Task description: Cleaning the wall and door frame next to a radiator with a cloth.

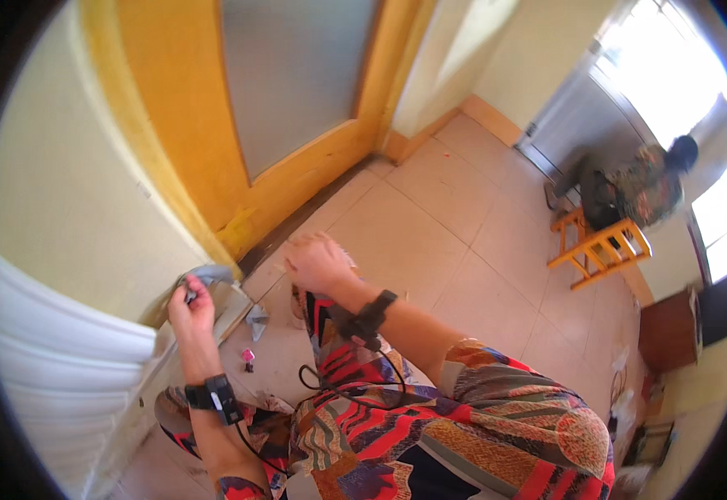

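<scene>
My left hand (193,309) is raised beside the foot of the wall, its fingers closed on a grey cloth (210,275) that lies against the wall and the end of the door frame. My right hand (318,261) is held over my patterned trouser leg, back upward and fingers curled; whether it holds anything is hidden. Black bands with cables circle both wrists. A smaller grey scrap (256,320) lies on the floor between the hands. Nearer to me, a small pink and dark object (248,359) rests on the tiles.
A yellow wooden door (301,169) with a frosted pane stands ahead. White pleated material (57,337) hangs at the left. A person (632,187) sits on a wooden chair (601,250) at the far right, near a brown cabinet (669,328). Plastic bags (622,406) lie at the right.
</scene>
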Available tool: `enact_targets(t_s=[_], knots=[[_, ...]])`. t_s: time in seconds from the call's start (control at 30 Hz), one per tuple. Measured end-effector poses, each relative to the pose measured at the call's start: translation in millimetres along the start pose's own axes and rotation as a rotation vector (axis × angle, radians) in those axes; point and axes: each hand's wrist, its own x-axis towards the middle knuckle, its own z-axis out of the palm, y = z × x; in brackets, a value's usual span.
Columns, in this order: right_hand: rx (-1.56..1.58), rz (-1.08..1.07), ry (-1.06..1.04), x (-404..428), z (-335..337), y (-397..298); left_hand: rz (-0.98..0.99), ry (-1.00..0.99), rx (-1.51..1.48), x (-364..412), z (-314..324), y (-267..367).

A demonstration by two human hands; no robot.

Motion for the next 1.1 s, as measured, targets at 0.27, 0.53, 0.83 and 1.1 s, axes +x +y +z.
enact_targets(t_s=[0.27,0.53,0.83,1.1], knots=[[-0.047,0.040,0.042,-7.7,14.7,17.1,-0.021,-0.037,-0.026,-3.4,53.6,2.6],[0.018,0.072,-0.067,-5.0,17.9,-1.1,-0.107,-0.218,-0.120,-43.2,112.7,35.7],[0.069,0.105,0.008,-10.6,21.4,13.8,0.062,-0.499,0.293,-121.1,117.3,5.7],[0.051,-0.160,0.136,5.8,24.9,16.3,0.224,-0.679,0.455,-172.1,83.7,30.6]])
